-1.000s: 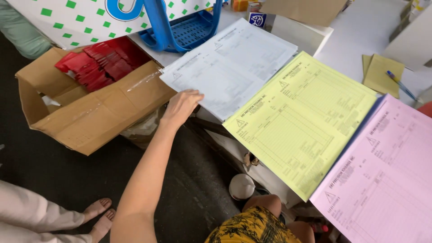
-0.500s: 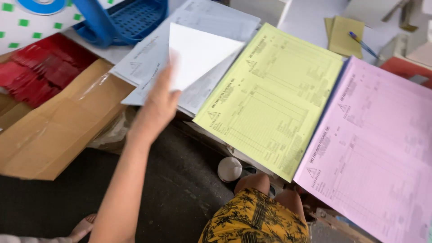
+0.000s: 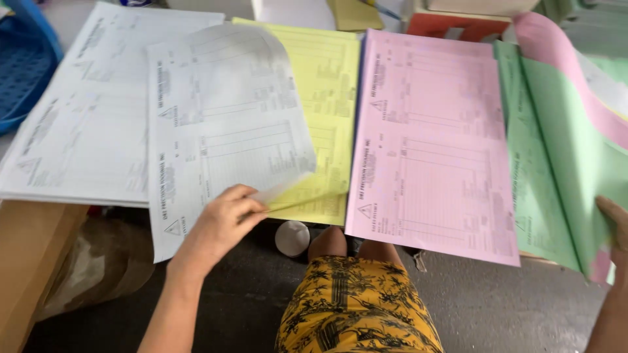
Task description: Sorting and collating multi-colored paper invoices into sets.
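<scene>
My left hand (image 3: 219, 225) pinches a white printed form sheet (image 3: 222, 131) by its lower edge and holds it over the yellow stack (image 3: 324, 85), together with the near corner of a yellow sheet. A white stack (image 3: 78, 117) lies to the left. A pink stack (image 3: 432, 144) lies right of the yellow one. At the far right my right hand (image 3: 615, 225) grips the edge of a green sheet (image 3: 562, 163) with a pink sheet (image 3: 569, 72) curling over it.
A blue plastic basket (image 3: 23, 65) stands at the far left. A brown cardboard box (image 3: 33, 261) sits low on the left. A white cup (image 3: 292, 238) rests on the dark floor by my knees. An orange tray (image 3: 458, 26) is at the back.
My left hand lifted a white sheet off the white stack and carried it right, over the yellow stack. The view swung right, bringing the pink and green sheets and my right hand into sight.
</scene>
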